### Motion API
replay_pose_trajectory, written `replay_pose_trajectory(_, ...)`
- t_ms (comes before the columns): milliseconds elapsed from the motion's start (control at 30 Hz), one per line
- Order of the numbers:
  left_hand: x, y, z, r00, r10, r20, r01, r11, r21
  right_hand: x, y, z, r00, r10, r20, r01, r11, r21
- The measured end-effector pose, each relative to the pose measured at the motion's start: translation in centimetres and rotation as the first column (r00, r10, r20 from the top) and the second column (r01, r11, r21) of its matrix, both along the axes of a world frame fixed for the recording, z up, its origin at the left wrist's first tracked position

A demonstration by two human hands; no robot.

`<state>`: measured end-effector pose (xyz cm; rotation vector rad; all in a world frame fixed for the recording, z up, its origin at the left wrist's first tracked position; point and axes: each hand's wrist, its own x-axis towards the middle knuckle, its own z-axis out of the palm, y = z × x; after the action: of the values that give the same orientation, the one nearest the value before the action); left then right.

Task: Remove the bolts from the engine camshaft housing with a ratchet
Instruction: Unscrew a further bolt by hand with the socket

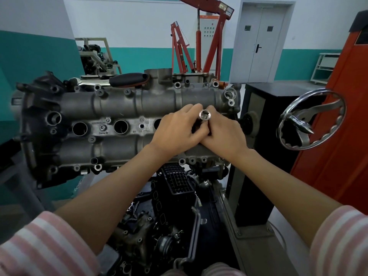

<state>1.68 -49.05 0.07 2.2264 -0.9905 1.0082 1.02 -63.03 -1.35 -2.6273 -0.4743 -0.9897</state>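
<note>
Both hands meet over the housing (pixel 119 104), right end. Left hand (pixel 175 130) and right hand (pixel 223 132) curl fingers round the ratchet (pixel 204 115), socket end up, probably steadying it to seat on a bolt.

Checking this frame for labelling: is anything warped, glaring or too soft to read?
Head view: wide-angle lens bends the door and wall edges; the handwheel shows bright glare; lighting is even and shadows soft; the hands and the socket they hold are slightly blurred; the stamped text on the housing is too soft to read.
</note>
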Motion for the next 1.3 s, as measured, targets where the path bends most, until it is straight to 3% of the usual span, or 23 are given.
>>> replay_pose_trajectory(300,0.7,0.12,-0.18,1.0,0.029,0.001,-0.029,1.0,0.006,-0.27,0.01,-0.09,0.998,0.004,0.06,-0.002,1.0,-0.032)
replay_pose_trajectory(667,0.42,0.0,-0.21,0.998,0.059,-0.018,-0.059,0.998,0.018,0.0,-0.04,0.02,1.0,-0.009,0.003,0.009,0.999,-0.037)
replay_pose_trajectory(867,0.7,0.28,-0.19,0.999,-0.002,-0.052,0.001,1.0,-0.009,-0.79,0.32,0.17,0.995,0.043,0.092,-0.049,0.997,0.063)
replay_pose_trajectory(1133,0.17,0.16,0.04,1.0,-0.005,-0.026,0.005,1.0,0.009,0.13,-0.03,-0.03,0.999,-0.017,-0.028,0.017,1.0,-0.006)
replay_pose_trajectory(1300,0.33,0.24,-0.12,1.0,0.002,-0.03,-0.003,1.0,-0.026,-0.03,0.06,0.11,1.0,-0.03,0.006,0.03,0.999,-0.011)
